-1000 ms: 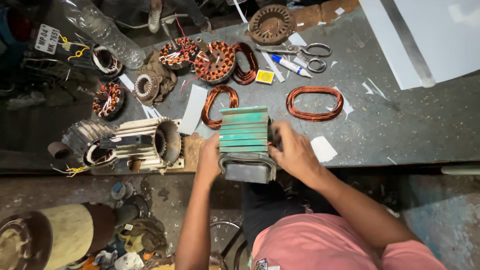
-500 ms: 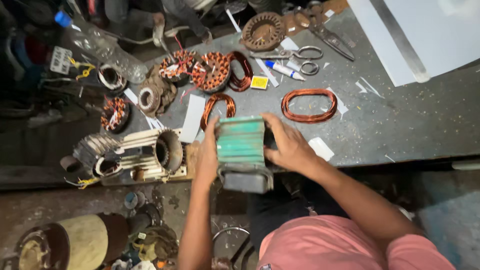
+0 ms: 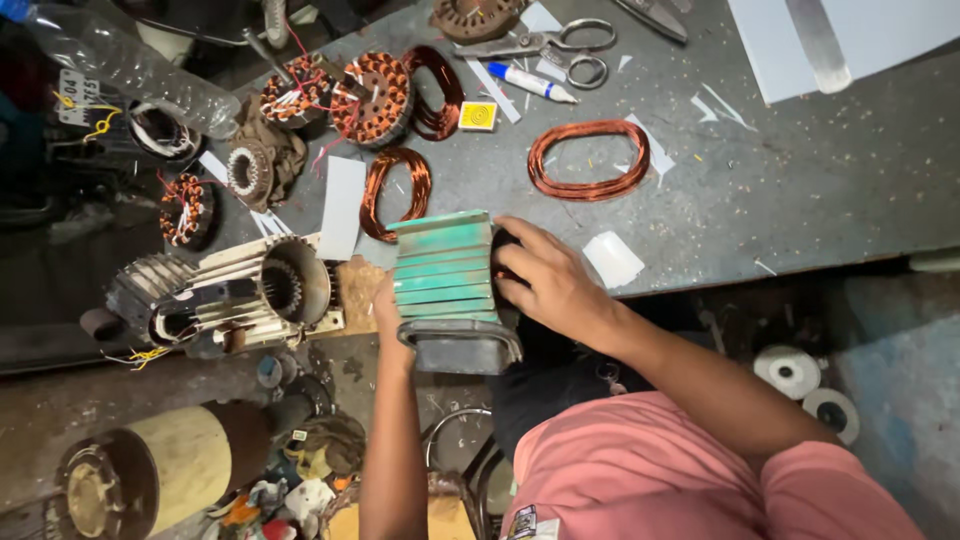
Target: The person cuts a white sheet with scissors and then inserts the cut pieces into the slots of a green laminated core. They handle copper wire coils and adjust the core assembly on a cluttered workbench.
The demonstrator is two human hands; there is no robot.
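Note:
A green finned motor housing [image 3: 445, 268] stands at the near edge of the grey workbench [image 3: 800, 200], its grey base [image 3: 462, 347] hanging toward me. My right hand [image 3: 545, 280] presses on its right side, fingers curled around the open end. Mostly hidden behind the housing's left side, my left hand [image 3: 386, 312] grips it. Just beyond the housing lies a copper wire coil [image 3: 396, 190]; a second, larger coil [image 3: 588, 160] rests to the right.
A silver finned motor body [image 3: 235, 295] lies left of the housing. Wound stators [image 3: 372, 100], scissors [image 3: 555, 45], a marker [image 3: 530, 82], a small yellow box [image 3: 479, 116] and white paper strips [image 3: 340, 208] lie on the bench. A plastic bottle [image 3: 130, 72] sits far left. A cylindrical motor [image 3: 150, 468] lies on the floor.
The view has shifted so the bench appears lower and nearer. Both hands stay on the green housing; my right hand has moved from its near side toward its right end.

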